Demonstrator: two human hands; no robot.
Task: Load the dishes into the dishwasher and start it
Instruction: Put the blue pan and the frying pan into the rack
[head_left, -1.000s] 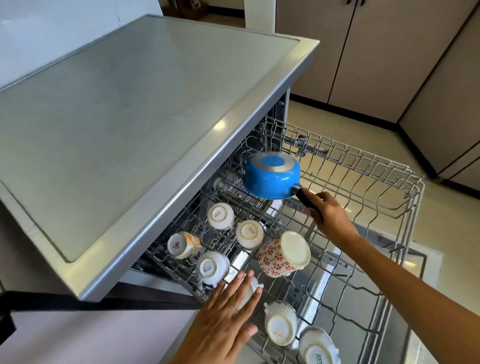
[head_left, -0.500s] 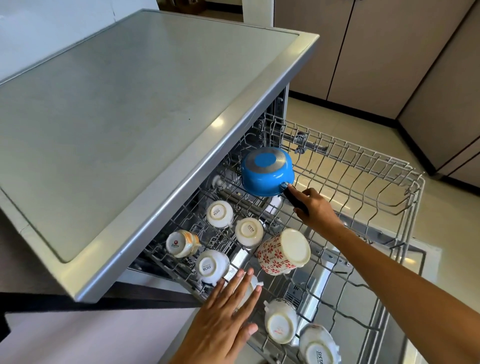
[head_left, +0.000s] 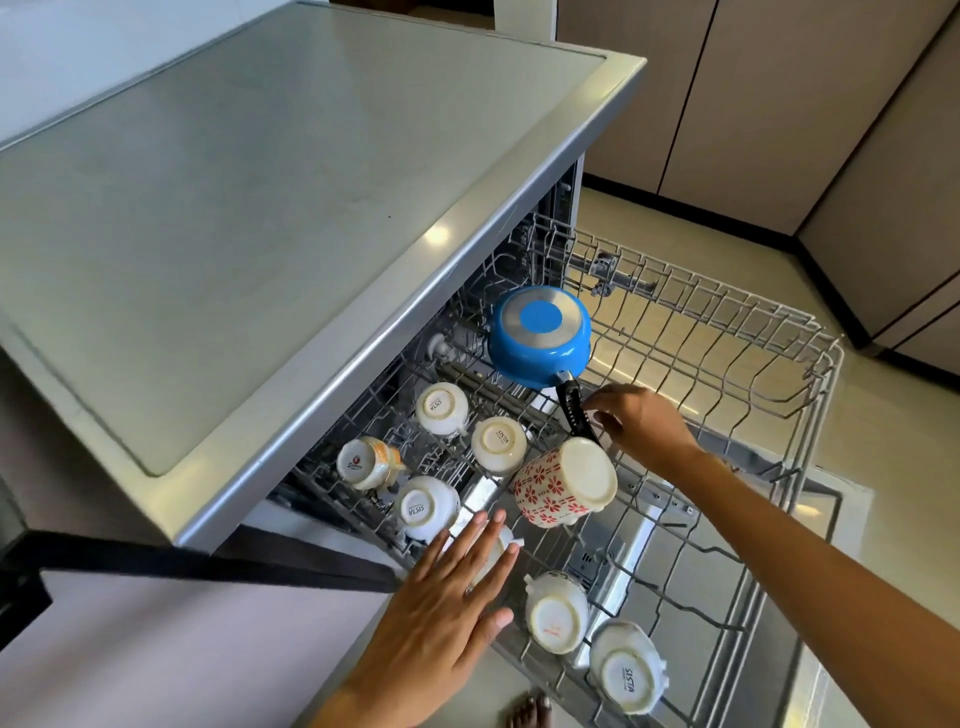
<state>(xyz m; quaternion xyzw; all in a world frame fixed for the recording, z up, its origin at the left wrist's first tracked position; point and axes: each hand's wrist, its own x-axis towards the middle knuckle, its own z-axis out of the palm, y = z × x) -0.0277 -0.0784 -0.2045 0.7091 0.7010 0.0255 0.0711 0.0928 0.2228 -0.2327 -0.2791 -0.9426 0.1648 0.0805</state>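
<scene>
Beige flat-fronted cabinet doors (head_left: 779, 104) with dark skirting line the far side of a pale tiled floor (head_left: 883, 415). Nearer, the dishwasher's grey, matt top panel (head_left: 260, 208) has a rounded metal edge and fills the upper left of the view.

Below it the wire rack (head_left: 727, 332), of grey coated rod bent into tines and a raised rim, is pulled out over the lowered door (head_left: 841, 519).

A blue saucepan (head_left: 540, 338) sits upside down at the back of the rack. It is round, glossy enamel, with a dull metal ring and a blue disc on its base facing up. Its black ribbed handle (head_left: 574, 410) is the long axis; it points toward the viewer and slightly right, ending at a red-flowered mug (head_left: 563, 480) lying tilted on its side.

Several white glazed cups (head_left: 441, 408) stand inverted on the tines, their unglazed foot rings uppermost.

Right hand (head_left: 641, 421): arm reaching in from the lower right, fingers loosely curled just beside the handle. Whether they touch it cannot be told; they are not wrapped round it.

Left hand (head_left: 447, 597): palm down, fingers straight and together, a ring on one, lying flat over an inverted cup at the rack's front left edge.
</scene>
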